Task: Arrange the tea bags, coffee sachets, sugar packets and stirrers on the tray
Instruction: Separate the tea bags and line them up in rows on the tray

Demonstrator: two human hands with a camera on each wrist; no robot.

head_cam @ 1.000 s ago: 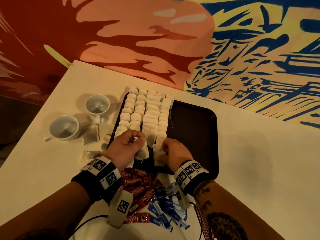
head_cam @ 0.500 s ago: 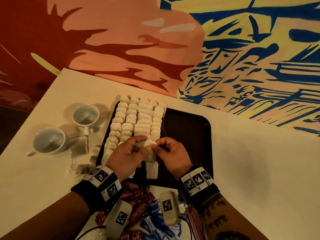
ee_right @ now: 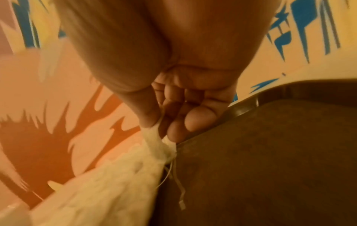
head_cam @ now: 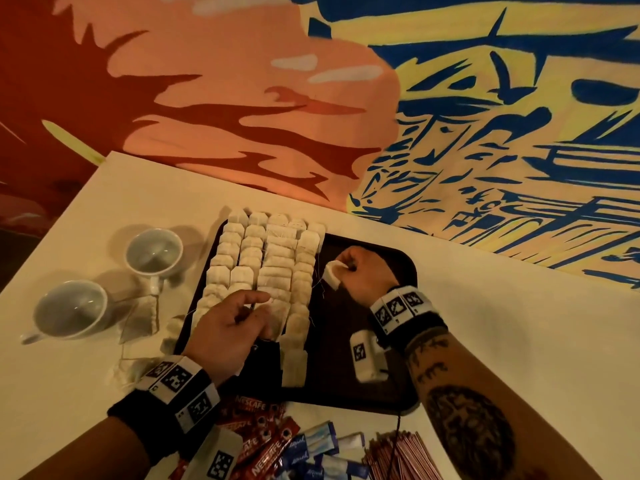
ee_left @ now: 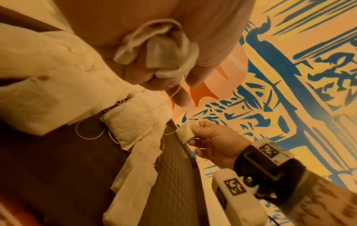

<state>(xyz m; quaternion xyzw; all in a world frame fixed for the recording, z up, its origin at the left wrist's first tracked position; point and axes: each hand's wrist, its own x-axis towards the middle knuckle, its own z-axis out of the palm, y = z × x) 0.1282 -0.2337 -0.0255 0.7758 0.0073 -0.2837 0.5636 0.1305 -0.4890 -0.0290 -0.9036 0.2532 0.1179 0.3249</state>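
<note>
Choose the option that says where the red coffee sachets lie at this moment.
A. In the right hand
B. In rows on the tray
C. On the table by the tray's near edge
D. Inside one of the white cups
C: the red coffee sachets lie loose on the table just outside the near edge of the tray, beside the blue sugar packets.

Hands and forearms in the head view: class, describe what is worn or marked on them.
Both hands, left hand and right hand, are bare. Each wrist carries a black band faced with white square-code tags. A white box-shaped camera unit hangs below each. A thin black cable trails. The right forearm shows dark tattoos.
</note>
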